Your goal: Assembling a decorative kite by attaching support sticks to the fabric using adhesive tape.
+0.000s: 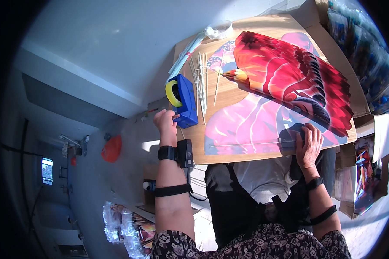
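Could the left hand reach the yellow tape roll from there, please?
Probably yes: the left hand is at the near end of the blue dispenser, and nothing visible blocks the yellow tape roll.

An orange plastic bag (112, 149) lay off the table's (270, 24) left edge, a cardboard box (346, 156) by its near right corner.

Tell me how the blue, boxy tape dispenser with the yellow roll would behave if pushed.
The blue, boxy tape dispenser would probably slide rather than roll, given its flat-sided body. Its round yellow roll may turn. Pushed leftward, it could tip off, since it sits at the left edge of the wood-toned tabletop.
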{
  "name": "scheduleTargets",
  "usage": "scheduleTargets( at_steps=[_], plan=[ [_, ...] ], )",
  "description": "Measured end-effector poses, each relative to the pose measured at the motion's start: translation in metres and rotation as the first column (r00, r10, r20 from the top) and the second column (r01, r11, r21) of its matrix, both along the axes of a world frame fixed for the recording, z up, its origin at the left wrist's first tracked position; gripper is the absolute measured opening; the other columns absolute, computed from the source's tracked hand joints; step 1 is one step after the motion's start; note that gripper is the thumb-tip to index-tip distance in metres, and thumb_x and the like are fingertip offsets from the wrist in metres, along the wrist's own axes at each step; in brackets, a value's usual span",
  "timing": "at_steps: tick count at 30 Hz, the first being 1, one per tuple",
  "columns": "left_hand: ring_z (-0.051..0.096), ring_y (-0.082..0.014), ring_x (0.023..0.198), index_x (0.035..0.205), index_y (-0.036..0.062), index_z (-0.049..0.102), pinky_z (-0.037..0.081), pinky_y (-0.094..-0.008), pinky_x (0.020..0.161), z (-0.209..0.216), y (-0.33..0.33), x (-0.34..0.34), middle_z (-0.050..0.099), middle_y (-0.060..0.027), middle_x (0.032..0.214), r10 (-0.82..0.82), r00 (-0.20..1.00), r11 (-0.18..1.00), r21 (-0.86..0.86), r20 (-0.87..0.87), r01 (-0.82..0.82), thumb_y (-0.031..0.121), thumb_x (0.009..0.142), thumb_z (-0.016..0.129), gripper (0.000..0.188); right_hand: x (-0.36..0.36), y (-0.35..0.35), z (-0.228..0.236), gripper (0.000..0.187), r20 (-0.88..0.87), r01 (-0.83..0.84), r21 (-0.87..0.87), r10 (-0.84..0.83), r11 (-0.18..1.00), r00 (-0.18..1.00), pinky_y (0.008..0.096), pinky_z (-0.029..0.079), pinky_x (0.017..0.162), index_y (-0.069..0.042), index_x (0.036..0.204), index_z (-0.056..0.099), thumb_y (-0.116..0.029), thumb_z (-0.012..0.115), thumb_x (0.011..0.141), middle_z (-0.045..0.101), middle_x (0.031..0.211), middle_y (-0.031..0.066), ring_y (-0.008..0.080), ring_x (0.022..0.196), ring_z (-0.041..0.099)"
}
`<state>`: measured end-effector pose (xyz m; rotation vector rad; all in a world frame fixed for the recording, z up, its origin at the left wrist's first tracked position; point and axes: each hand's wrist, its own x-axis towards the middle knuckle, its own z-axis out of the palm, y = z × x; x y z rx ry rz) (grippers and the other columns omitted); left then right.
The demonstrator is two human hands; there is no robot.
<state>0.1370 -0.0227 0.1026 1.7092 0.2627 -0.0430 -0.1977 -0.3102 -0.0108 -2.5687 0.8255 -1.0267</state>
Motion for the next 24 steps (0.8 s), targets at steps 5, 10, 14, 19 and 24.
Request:
scheduleTargets(
  at_steps=[5, 10, 14, 19, 24],
  plan=[
    [0.056, -0.0139, 0.074, 0.108, 0.0062, 0.049, 0.042, -0.0373, 0.072, -0.014, 0.002, -0.021, 0.055, -0.0040, 0.091, 0.087, 0.991, 0.968, -0.243, 0.104, -0.059, -0.001, 0.073, 0.059, 0.036, -0.001, -0.001, 0.001, 0.030, -0.006, -0.001, 0.011, 0.001, 1.000, 1.000, 0.0438, 0.036, 0.095, -0.004, 0.107, 0.056, -0.021, 0.062, 0.083, 0.056, 0.117, 0.0117, 0.0323, 0.111, 0.051],
    [0.045, -0.0084, 0.062, 0.085, 0.0097, 0.051, 0.044, -0.0337, 0.073, -0.037, 0.006, -0.032, 0.051, 0.0009, 0.075, 0.148, 0.987, 0.879, -0.467, 0.069, -0.099, -0.005, 0.075, 0.061, 0.020, 0.000, -0.002, -0.002, 0.031, -0.003, -0.004, 0.005, 0.004, 1.000, 1.000, 0.0439, 0.036, 0.096, -0.004, 0.108, 0.056, -0.021, 0.062, 0.083, 0.056, 0.119, 0.0121, 0.0323, 0.113, 0.050],
    [0.040, -0.0082, 0.053, 0.072, 0.0095, 0.052, 0.042, -0.0300, 0.064, -0.041, -0.002, -0.034, 0.051, 0.0010, 0.068, 0.203, 0.973, 0.815, -0.531, -0.113, -0.232, -0.001, 0.080, 0.062, 0.017, -0.001, -0.002, -0.002, 0.031, -0.003, -0.004, 0.004, 0.004, 1.000, 1.000, 0.0438, 0.036, 0.096, -0.004, 0.108, 0.056, -0.020, 0.062, 0.083, 0.056, 0.119, 0.0121, 0.0324, 0.113, 0.050],
    [0.038, -0.0088, 0.051, 0.073, 0.0094, 0.051, 0.038, -0.0277, 0.057, -0.045, -0.008, -0.043, 0.048, 0.0018, 0.066, 0.229, 0.914, 0.812, -0.453, -0.334, -0.369, 0.000, 0.081, 0.061, 0.016, -0.003, -0.001, -0.001, 0.032, 0.026, -0.011, 0.002, 0.011, 1.000, 1.000, 0.0436, 0.036, 0.096, -0.004, 0.108, 0.056, -0.021, 0.063, 0.082, 0.056, 0.120, 0.0117, 0.0322, 0.113, 0.050],
    [0.047, -0.0097, 0.058, 0.078, 0.0086, 0.054, 0.037, -0.0246, 0.056, -0.077, -0.027, -0.092, 0.056, -0.0017, 0.071, 0.128, 0.958, 0.888, -0.401, -0.258, -0.227, 0.004, 0.083, 0.061, 0.010, -0.007, -0.005, -0.002, 0.034, 0.077, -0.077, 0.049, 0.073, 0.996, 0.994, 0.0443, 0.037, 0.096, -0.005, 0.108, 0.057, -0.020, 0.066, 0.079, 0.056, 0.120, 0.0127, 0.0333, 0.113, 0.051]
  ],
)
